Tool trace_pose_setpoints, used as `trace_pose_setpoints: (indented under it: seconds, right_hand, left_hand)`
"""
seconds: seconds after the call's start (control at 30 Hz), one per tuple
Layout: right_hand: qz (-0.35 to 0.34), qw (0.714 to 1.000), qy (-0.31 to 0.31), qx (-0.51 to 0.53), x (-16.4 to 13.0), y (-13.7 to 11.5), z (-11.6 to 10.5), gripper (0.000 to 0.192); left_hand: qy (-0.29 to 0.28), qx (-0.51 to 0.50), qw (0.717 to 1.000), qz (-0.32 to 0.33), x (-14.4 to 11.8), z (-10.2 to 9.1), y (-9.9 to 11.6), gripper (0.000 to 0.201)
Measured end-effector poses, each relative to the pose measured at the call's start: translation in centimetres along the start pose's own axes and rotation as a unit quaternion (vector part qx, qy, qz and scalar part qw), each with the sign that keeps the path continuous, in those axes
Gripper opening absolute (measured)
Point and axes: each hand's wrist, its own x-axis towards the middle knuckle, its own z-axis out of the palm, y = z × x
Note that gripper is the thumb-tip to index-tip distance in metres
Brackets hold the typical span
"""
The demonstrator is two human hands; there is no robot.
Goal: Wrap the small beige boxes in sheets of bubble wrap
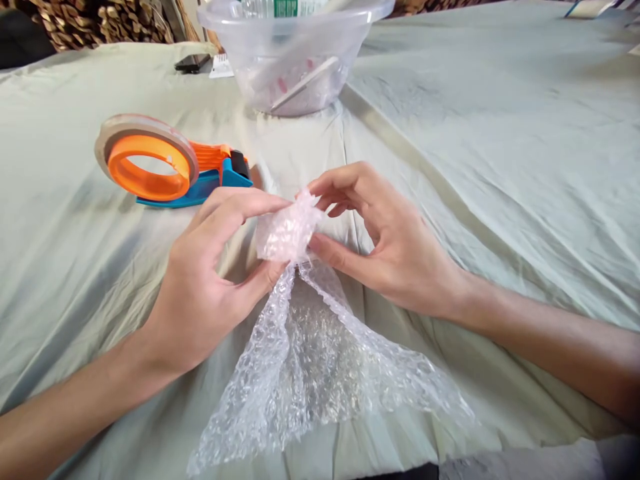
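A sheet of clear bubble wrap (330,360) lies on the cloth, its near end spread wide and its far end rolled into a small bundle. My left hand (210,267) grips the bundle from the left, thumb below and fingers on top. From the right, my right hand (380,233) pinches the bundle's other side between thumb and fingertips. Whatever the bundle may contain is hidden by the layers. Just beyond my left hand stands an orange and blue tape dispenser (200,190) carrying a roll of tape.
A clear plastic tub (295,60) with several items inside stands at the back. Left of it are a dark phone (193,63) and a white paper (221,67). Wrinkled pale green cloth (500,187) covers the surface. Stacked firewood (100,23) shows behind.
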Motion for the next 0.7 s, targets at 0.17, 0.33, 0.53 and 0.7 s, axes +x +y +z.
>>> trace_pose_setpoints:
  seconds: [0.17,0.33,0.53,0.7]
  right_hand:
    - [-0.01,1.0,0.009,-0.001,-0.2,-0.5,0.2,0.026]
    - [-0.01,0.999,0.006,0.03,-0.2,-0.3,0.3,0.016]
    - [-0.018,0.998,-0.054,0.017,0.0,0.5,-1.0,0.032]
    - [-0.045,0.985,-0.163,-0.042,-0.3,0.9,-2.0,0.047]
  left_hand:
    - [0.017,0.081,0.994,0.072,0.2,0.0,1.1,0.025]
    - [0.003,0.121,0.984,0.128,0.1,-0.3,1.4,0.029]
    - [-0.105,0.131,0.971,0.172,0.1,-2.0,-0.3,0.057]
    - [-0.175,0.19,0.95,0.177,-0.1,-2.5,-0.2,0.064]
